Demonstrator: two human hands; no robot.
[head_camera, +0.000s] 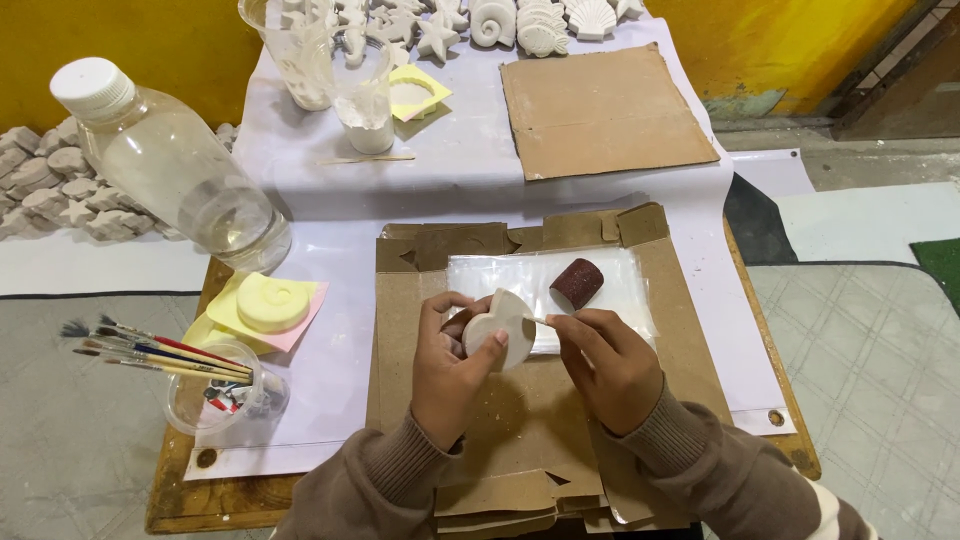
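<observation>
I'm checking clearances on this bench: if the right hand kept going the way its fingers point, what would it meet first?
The right hand points up-left, its fingertips already at the edge of the white shell cast held in the left hand. That cast comes first; the dark red block lies off to the side.

You hold a white plaster shell (497, 325), shaped like a snail spiral, tilted up over the brown cardboard (520, 400). A thin tool (541, 321), maybe a small stick, touches its right edge. Its surface looks matte and unpainted.
</observation>
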